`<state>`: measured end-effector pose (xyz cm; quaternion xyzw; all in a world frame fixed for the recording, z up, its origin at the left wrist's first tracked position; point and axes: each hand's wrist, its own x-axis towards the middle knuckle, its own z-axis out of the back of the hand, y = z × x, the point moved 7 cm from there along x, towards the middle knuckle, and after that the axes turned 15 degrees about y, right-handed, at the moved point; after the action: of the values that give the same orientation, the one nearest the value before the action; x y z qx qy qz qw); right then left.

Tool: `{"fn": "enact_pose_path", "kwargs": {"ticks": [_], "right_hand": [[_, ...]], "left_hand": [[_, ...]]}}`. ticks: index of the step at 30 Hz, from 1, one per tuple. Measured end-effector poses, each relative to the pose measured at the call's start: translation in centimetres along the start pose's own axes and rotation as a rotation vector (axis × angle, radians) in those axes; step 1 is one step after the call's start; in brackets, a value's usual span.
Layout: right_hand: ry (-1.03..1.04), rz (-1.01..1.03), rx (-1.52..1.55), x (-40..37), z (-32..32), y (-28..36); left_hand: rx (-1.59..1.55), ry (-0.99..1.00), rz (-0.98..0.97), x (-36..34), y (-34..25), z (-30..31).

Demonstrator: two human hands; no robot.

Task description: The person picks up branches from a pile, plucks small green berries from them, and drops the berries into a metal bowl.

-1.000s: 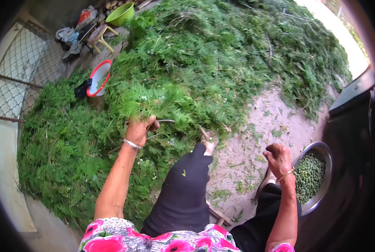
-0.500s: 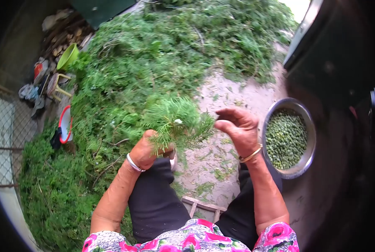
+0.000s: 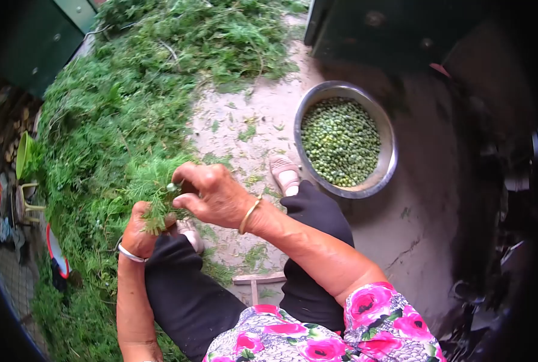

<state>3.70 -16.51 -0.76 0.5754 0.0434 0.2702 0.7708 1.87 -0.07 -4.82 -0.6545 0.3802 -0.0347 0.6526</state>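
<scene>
My left hand [image 3: 137,234] is closed around the stem end of a feathery green conifer sprig [image 3: 154,196] above my left knee. A small pale green cone [image 3: 172,187] shows at the sprig's right side. My right hand [image 3: 211,192], with a gold bangle at the wrist, reaches across to the sprig. Its thumb and forefinger are curved and apart, tips right beside the cone. To the right, a round metal basin [image 3: 389,160] on the floor holds many small green cones [image 3: 341,142].
A large heap of cut conifer branches [image 3: 100,120] covers the floor at left and ahead. Scraps of greenery litter the concrete [image 3: 226,114]. A low wooden stool frame [image 3: 260,279] shows between my legs. A yellow-green basin [image 3: 22,155] and a small stool [image 3: 28,196] stand at far left.
My right hand has moved left to the sprig, from apart to right beside the cone. The view has turned right, so the basin of cones sits nearer the middle.
</scene>
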Motion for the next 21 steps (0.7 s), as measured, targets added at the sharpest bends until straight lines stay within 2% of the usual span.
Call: {"fn": "enact_pose_path", "kwargs": {"ticks": [5,9,14,17,19,20,21], "right_hand": [[-0.011,-0.090,-0.097,-0.1,-0.5,-0.6],[0.018,-0.164,-0.012,-0.1,-0.6,-1.3],[0.025,-0.248,-0.116,-0.8,-0.1,-1.8],[-0.040,-0.223,-0.001,-1.4,1.1,-2.2],[-0.187,-0.121,0.150,-1.8,3.3,-1.8],[-0.233,-0.093,0.211,-2.1,5.0,-2.0],[-0.266,-0.108,0.318,-2.5,6.7,-2.5]], "left_hand": [[0.077,0.039,0.053,0.4,1.1,0.3],[0.096,-0.037,0.013,-0.3,1.2,0.0],[0.119,-0.035,0.020,-0.3,0.1,-1.3],[0.315,0.040,0.007,0.3,0.4,-0.4],[0.610,0.066,-0.175,0.9,0.1,-0.7],[0.866,0.056,-0.030,0.4,0.5,-0.1],[0.868,0.058,-0.031,0.4,0.5,-0.4]]}}
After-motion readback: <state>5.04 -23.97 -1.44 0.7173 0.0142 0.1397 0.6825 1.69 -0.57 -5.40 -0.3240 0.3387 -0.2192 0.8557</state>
